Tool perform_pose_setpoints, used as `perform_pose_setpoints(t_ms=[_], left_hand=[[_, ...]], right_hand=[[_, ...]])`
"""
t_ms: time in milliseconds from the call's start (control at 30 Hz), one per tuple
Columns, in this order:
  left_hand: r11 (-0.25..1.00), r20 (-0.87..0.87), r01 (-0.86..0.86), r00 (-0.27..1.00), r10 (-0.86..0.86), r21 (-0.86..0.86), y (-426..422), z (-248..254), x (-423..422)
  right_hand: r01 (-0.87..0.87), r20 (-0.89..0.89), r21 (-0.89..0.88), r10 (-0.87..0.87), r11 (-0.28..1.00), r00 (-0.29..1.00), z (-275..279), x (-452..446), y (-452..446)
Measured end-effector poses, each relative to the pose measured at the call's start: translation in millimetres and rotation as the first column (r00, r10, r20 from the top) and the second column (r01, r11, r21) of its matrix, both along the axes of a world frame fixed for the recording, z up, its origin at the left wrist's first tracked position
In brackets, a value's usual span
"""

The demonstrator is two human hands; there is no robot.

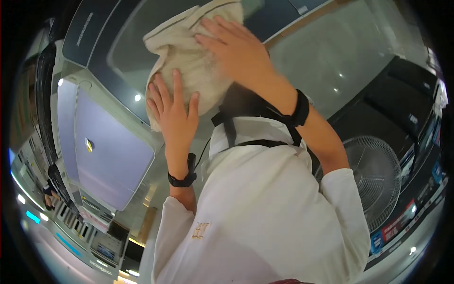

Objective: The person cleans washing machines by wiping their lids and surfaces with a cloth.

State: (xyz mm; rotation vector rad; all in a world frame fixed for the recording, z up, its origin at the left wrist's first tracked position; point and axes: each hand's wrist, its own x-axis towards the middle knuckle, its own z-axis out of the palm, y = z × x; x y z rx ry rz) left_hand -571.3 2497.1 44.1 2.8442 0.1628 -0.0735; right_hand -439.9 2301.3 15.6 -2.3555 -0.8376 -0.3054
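Tan cloth (187, 61), on dark panel (127, 45): long axis 7-to-1 o'clock; striped hem toward 11; panel surface extending toward 10. Left hand (176, 112), fingers splayed; right hand (239, 53), fingers parted; both on cloth.

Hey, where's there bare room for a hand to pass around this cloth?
Left of the cloth, the dark panel is bare toward the lilac panel. Grey floor lies open between the right hand and the black units. Crowded: the cloth, with the left hand also on it, and beside the fan.
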Motion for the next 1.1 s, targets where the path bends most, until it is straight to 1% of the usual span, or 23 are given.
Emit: perform_pose_setpoints(t_ms=[133, 167, 267, 367, 433, 467, 500, 567, 600, 667, 733, 767, 800, 833, 900, 933, 967, 1000, 1067, 1100], left_hand=[[0.996, 0.018, -0.003, 1.000, 0.001, 0.090, 0, -6, 13], [0.995, 0.029, 0.000, 1.000, -0.003, 0.096, 1, -7, 23], [0.994, 0.063, 0.009, 0.998, -0.016, 0.106, 9, -8, 38], [0.997, 0.053, -0.006, 0.999, 0.002, 0.079, 12, -11, 20], [0.997, 0.042, -0.017, 0.999, 0.014, 0.071, 14, -11, -2], [0.997, 0.026, -0.015, 1.000, 0.013, 0.071, 16, -13, -18], [0.998, 0.015, -0.010, 1.000, 0.009, 0.069, 23, -15, -20], [0.997, -0.048, 0.078, 0.996, -0.077, 0.024, 45, -2, -10], [0.994, -0.084, 0.110, 0.990, -0.111, -0.014, 56, 3, -9], [0.984, -0.075, 0.163, 0.985, -0.158, 0.065, 86, -11, 14], [0.986, 0.021, 0.150, 0.988, -0.152, 0.077, 123, -31, 45], [0.971, 0.135, 0.015, 0.990, -0.048, 0.239, 137, -36, 59], [0.914, 0.252, -0.131, 0.967, 0.032, 0.385, 146, -35, 63], [0.841, 0.225, -0.183, 0.972, 0.075, 0.509, 149, -23, 59], [0.637, 0.191, -0.244, 0.970, 0.152, 0.731, 147, 0, 65], [0.798, 0.169, -0.270, 0.963, 0.212, 0.539, 137, -1, 61], [0.907, 0.131, -0.287, 0.957, 0.259, 0.307, 121, -3, 50], [0.952, 0.091, -0.300, 0.951, 0.295, 0.056, 104, -5, 39], [0.916, 0.240, -0.387, 0.903, 0.356, 0.100, 60, -24, 7], [0.918, 0.210, -0.389, 0.906, 0.368, 0.072, 46, -19, -6]], right_hand=[[-0.041, 0.075, -0.138, 0.052, 0.990, 0.996, 7, 37, 10], [-0.053, 0.142, -0.121, 0.070, 0.991, 0.987, -3, 49, 18], [-0.092, 0.198, -0.144, 0.120, 0.985, 0.973, -14, 65, 44], [-0.280, 0.146, -0.146, 0.301, 0.949, 0.942, -9, 39, 52], [-0.421, 0.060, -0.142, 0.432, 0.896, 0.900, 0, 16, 39], [-0.479, 0.014, -0.136, 0.485, 0.867, 0.874, 2, 16, 33], [-0.516, 0.000, -0.170, 0.523, 0.840, 0.852, 5, 28, 30], [-0.606, -0.075, -0.242, 0.608, 0.758, 0.791, 10, 40, 22], [-0.599, -0.065, -0.287, 0.609, 0.747, 0.791, 12, 50, 28], [-0.582, -0.025, -0.382, 0.622, 0.718, 0.783, 11, 98, 58], [-0.565, -0.089, -0.316, 0.569, 0.762, 0.817, 18, 134, 101], [-0.576, -0.090, -0.322, 0.582, 0.751, 0.808, -10, 168, 135], [-0.587, -0.092, -0.326, 0.593, 0.741, 0.800, -34, 187, 164], [-0.633, -0.214, -0.319, 0.597, 0.706, 0.773, -32, 179, 177], [-0.705, -0.430, -0.299, 0.569, 0.644, 0.701, -12, 178, 199], [-0.698, -0.299, -0.377, 0.634, 0.608, 0.713, -8, 162, 201], [-0.675, -0.169, -0.456, 0.688, 0.580, 0.705, 0, 132, 195], [-0.636, -0.032, -0.533, 0.738, 0.558, 0.675, 11, 106, 187], [-0.682, 0.062, -0.429, 0.772, 0.592, 0.632, 9, 76, 158], [-0.722, 0.044, -0.370, 0.788, 0.584, 0.614, 11, 67, 143]])
